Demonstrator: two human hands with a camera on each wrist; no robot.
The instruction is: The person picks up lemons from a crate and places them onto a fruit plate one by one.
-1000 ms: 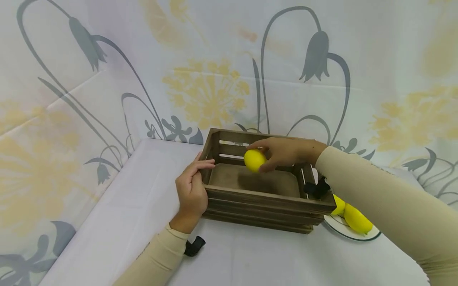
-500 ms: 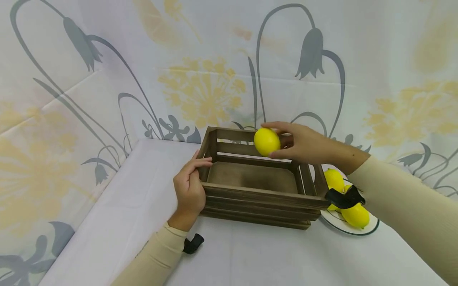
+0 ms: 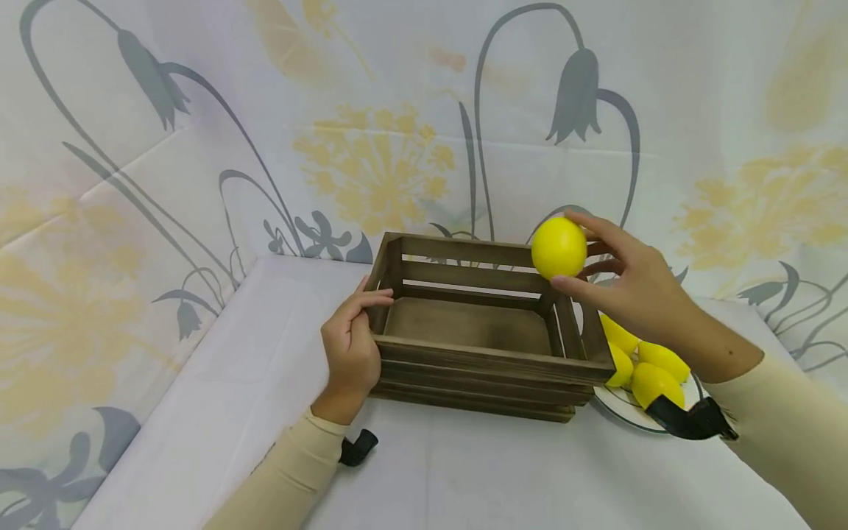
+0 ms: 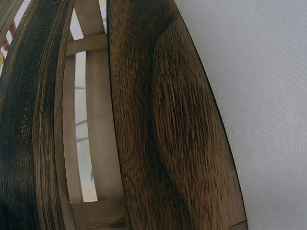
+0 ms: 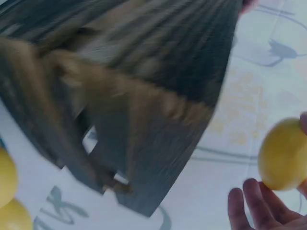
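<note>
A yellow lemon (image 3: 559,247) is pinched between the thumb and fingers of my right hand (image 3: 626,276), above the right back corner of a dark wooden crate (image 3: 490,379). The right wrist view shows the same lemon (image 5: 284,154) at its right edge, with my fingertips beside it. My left hand (image 3: 353,352) grips the crate's left end, fingers over the rim and thumb side toward me. In the left wrist view the crate's slats (image 4: 177,120) fill most of the picture, and the left hand is out of sight. No fruit shows on the crate's visible floor.
Right of the crate, a white plate (image 3: 629,416) with a dark rim holds several lemons (image 3: 657,384), partly hidden by the crate and right arm. A white cloth (image 3: 464,471) covers the table. Floral fabric (image 3: 397,110) hangs behind.
My right hand has lifted the lemon up out of the crate and carried it right, toward the crate's right end. The left hand keeps its grip on the crate.
</note>
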